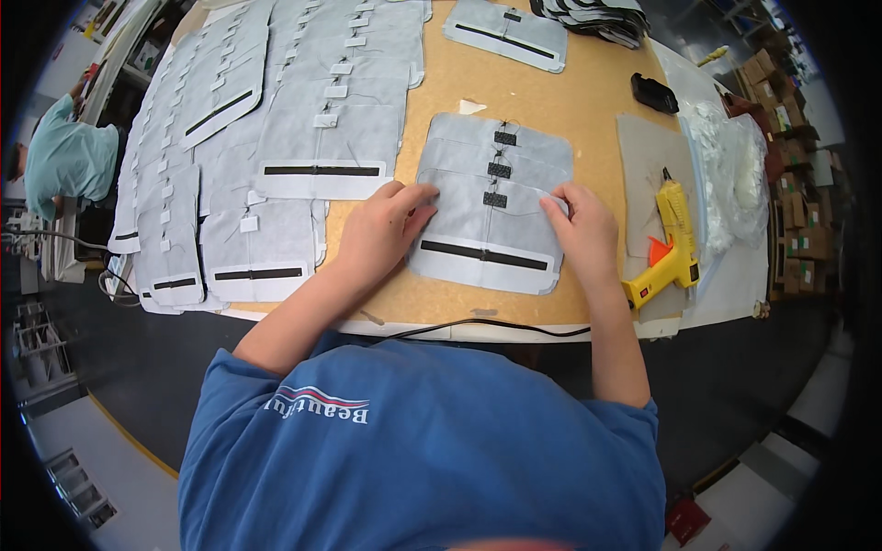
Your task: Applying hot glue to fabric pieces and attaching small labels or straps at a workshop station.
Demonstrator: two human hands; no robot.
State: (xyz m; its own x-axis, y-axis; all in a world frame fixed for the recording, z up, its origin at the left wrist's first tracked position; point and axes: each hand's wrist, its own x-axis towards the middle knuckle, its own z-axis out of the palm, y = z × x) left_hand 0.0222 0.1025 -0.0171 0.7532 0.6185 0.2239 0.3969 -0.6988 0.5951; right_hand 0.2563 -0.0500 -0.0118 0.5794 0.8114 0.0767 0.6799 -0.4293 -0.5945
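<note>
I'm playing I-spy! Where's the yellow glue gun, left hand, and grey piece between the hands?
Yellow glue gun [677,222]: head view, on its body.
Left hand [386,220]: head view, on its back.
Grey piece [469,220]: head view, near its middle.

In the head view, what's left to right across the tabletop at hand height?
Overlapping grey fabric panels with white tabs, left hand, layered grey fabric panels with black tabs, right hand, yellow glue gun with orange trigger, crumpled clear plastic.

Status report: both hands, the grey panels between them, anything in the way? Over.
Left hand at left edge of grey panels, right hand at right edge. Panels overlapped, three black patches showing. Yellow glue gun off right, seemingly clear.
</note>
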